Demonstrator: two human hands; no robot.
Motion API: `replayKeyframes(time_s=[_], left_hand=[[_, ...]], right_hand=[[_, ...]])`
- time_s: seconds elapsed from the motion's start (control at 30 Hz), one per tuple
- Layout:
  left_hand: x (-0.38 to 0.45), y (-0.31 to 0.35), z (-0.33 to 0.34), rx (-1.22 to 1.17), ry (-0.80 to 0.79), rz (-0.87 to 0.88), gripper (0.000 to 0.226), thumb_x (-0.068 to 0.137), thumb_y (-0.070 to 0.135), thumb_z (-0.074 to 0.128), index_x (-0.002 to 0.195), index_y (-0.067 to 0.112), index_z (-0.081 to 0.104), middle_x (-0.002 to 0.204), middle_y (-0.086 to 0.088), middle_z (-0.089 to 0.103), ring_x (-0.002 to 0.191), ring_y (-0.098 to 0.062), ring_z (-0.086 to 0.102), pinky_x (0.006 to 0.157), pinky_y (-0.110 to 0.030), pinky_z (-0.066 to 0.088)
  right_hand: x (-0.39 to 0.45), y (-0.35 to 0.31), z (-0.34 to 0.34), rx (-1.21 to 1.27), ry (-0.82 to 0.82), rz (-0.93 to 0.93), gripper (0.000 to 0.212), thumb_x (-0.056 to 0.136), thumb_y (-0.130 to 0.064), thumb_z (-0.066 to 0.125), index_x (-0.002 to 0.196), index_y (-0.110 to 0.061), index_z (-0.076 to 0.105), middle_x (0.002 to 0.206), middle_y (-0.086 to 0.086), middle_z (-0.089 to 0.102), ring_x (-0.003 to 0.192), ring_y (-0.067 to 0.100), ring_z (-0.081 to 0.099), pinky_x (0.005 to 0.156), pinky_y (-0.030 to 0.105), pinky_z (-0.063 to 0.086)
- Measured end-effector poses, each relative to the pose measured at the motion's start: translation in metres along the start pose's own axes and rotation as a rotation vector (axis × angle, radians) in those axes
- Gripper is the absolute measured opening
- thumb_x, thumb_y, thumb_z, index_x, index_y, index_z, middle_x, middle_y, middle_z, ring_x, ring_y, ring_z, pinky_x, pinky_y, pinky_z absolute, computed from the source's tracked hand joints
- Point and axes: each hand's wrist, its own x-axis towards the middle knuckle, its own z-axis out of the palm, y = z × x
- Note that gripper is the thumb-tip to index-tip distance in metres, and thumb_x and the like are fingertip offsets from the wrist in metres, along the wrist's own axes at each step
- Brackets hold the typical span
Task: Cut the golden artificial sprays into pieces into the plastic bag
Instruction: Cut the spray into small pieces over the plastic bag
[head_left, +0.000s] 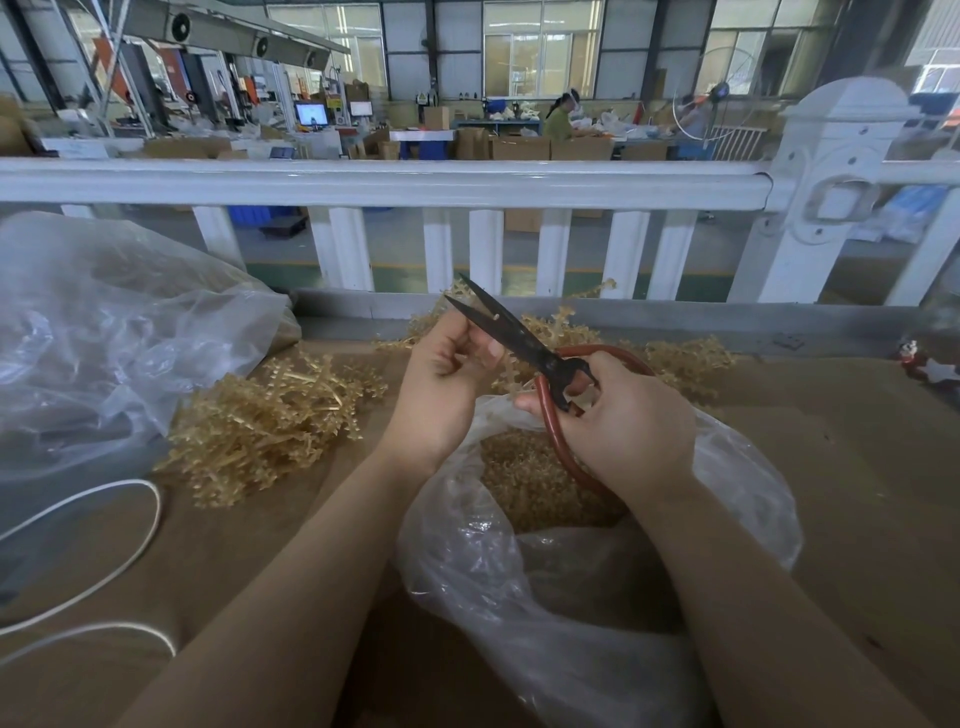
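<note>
Two hands: right hand (626, 421) grips scissors (524, 345); no legible writing.

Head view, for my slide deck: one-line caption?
Right hand works scissors at a spray piece pinched by left hand above plastic bag.

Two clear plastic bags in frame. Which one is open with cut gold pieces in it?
The plastic bag right under the hands, mouth open below the scissors, golden bits inside. The other bag, far left by the railing, lies crumpled beside the uncut sprays.
</note>
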Motion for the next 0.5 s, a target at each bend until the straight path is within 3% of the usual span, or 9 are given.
replayKeyframes(time_s=[0.1,0.27,0.5], left_hand=[[-0.0007,0.0009,0.0006,0.020,-0.008,0.029,0.016,0.097,-0.005,0.054,0.108,0.004,0.060,0.084,-0.012,0.055,0.074,-0.003,0.051,0.077,-0.015,0.046],[-0.0003,0.0007,0.0000,0.038,0.004,0.020,0.016,0.096,-0.004,0.054,0.107,0.004,0.062,0.086,-0.022,0.054,0.076,-0.010,0.050,0.078,-0.019,0.045],[-0.0003,0.0009,0.0009,0.007,0.010,0.012,0.013,0.096,-0.003,0.055,0.107,0.002,0.061,0.079,-0.010,0.052,0.072,-0.006,0.049,0.076,-0.019,0.045]], right_hand=[[-0.0006,-0.0006,-0.0007,0.012,0.016,0.001,0.089,0.062,-0.101,0.018,0.091,-0.028,0.061,0.074,-0.021,0.058,0.061,0.002,0.051,0.052,0.018,0.042],[-0.0014,-0.0004,-0.0007,-0.007,0.025,-0.001,0.081,0.066,-0.096,0.029,0.091,-0.026,0.062,0.071,-0.018,0.061,0.057,0.003,0.050,0.050,0.016,0.039],[-0.0019,0.0003,-0.0011,-0.011,0.040,-0.011,0.068,0.070,-0.090,0.040,0.078,-0.025,0.055,0.060,-0.018,0.053,0.049,-0.003,0.042,0.047,0.015,0.033]])
